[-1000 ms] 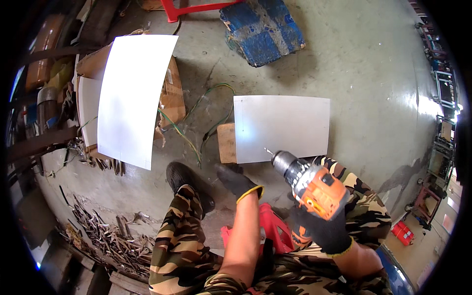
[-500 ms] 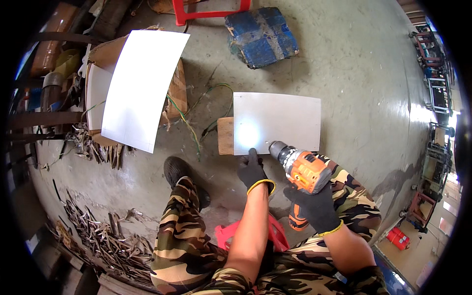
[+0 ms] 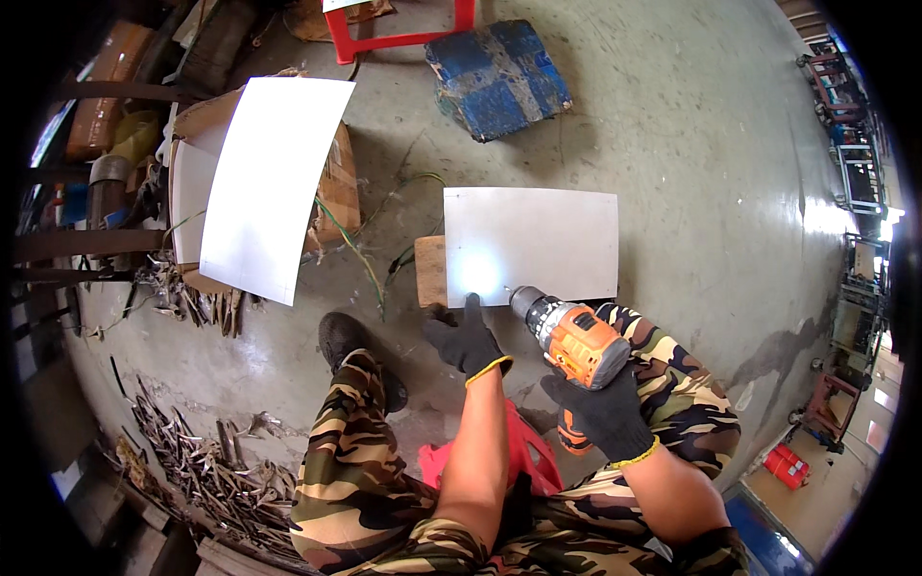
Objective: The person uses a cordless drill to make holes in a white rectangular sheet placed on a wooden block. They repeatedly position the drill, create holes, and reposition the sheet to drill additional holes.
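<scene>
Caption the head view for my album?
Gloved right hand gripping an orange drill, left hand at the edge of a white panel.

1. Open floor spreads from right of the white panel to the upper right, giving a hand wide passage.
2. At upper centre, the blue block and red stool obstruct.
3. At left, the tall sheet and cardboard box bar the way.
4. Below centre, a narrow gap separates the left hand from the drill.

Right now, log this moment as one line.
left hand: at near edge of white panel; right hand: gripping orange drill; wooden block: partly under panel; other white panel: over cardboard box
</scene>
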### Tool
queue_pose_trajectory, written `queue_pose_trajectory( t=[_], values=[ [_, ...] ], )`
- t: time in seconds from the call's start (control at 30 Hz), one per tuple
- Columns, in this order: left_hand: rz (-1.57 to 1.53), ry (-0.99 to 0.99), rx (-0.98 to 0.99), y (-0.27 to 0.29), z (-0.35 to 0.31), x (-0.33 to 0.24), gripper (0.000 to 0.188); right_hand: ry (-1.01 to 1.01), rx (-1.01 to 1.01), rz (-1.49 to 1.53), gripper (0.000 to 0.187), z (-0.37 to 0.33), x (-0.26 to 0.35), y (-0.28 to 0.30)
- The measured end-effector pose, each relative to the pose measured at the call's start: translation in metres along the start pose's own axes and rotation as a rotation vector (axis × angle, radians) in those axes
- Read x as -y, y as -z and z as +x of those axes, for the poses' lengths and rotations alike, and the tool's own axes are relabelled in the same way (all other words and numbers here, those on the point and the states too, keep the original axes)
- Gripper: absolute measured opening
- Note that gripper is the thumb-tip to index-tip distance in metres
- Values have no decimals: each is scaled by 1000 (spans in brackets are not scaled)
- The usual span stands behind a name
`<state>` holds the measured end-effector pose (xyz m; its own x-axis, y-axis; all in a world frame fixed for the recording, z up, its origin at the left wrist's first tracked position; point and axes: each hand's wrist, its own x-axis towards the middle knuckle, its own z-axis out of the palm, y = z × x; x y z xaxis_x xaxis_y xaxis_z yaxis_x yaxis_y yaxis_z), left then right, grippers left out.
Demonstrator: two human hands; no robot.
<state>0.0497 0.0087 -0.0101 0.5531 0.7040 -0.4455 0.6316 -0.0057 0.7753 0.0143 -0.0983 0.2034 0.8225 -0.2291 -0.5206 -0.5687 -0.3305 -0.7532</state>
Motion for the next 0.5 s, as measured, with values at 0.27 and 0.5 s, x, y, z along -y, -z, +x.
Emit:
queue_pose_trajectory(
  t=[0.27, 0.5],
  values=[
    [-31, -82, 76, -7, -1, 19, 61, -77, -59, 33, 46, 4, -9, -18],
    [296, -111, -52, -25, 5, 74, 51, 55, -17, -265, 41, 4, -9, -23]
  ],
)
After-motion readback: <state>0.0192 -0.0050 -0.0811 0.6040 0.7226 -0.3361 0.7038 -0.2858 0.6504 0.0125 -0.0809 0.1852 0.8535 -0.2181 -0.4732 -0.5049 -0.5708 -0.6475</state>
